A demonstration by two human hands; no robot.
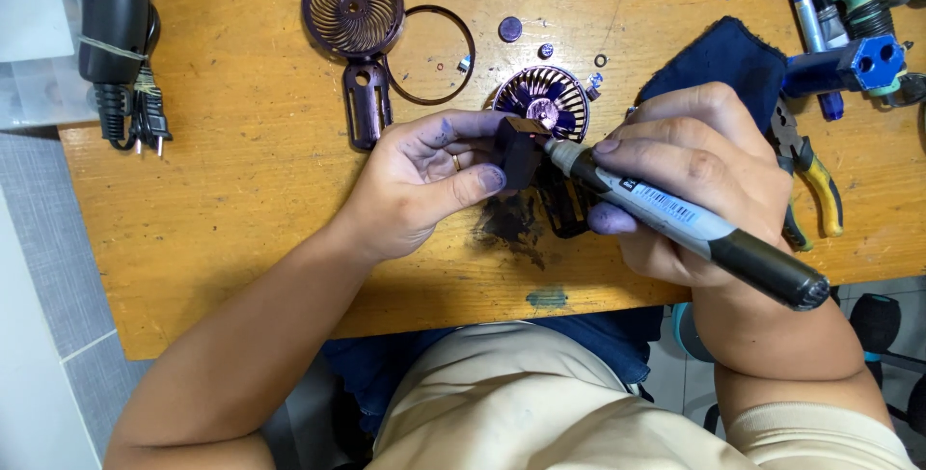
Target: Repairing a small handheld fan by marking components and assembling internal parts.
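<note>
My left hand [424, 176] pinches a small dark block-shaped part [519, 150] between thumb and fingers, above the wooden table [241, 200]. My right hand [694, 180] grips a grey marker pen with a black cap end [694, 229], its tip touching the top of the small part. Ink stains my left fingertips. Just behind the part lies a purple fan piece with blades [542, 101]. A dark ink smear [511, 224] marks the wood below my hands.
A purple fan grille with handle [354, 21] and a thin ring [431, 55] lie at the back. A dark blue cloth [719, 65], pliers with yellow grips [810, 176], a blue tool [849, 67] and pens sit right. A black device with a cord [121, 36] is left.
</note>
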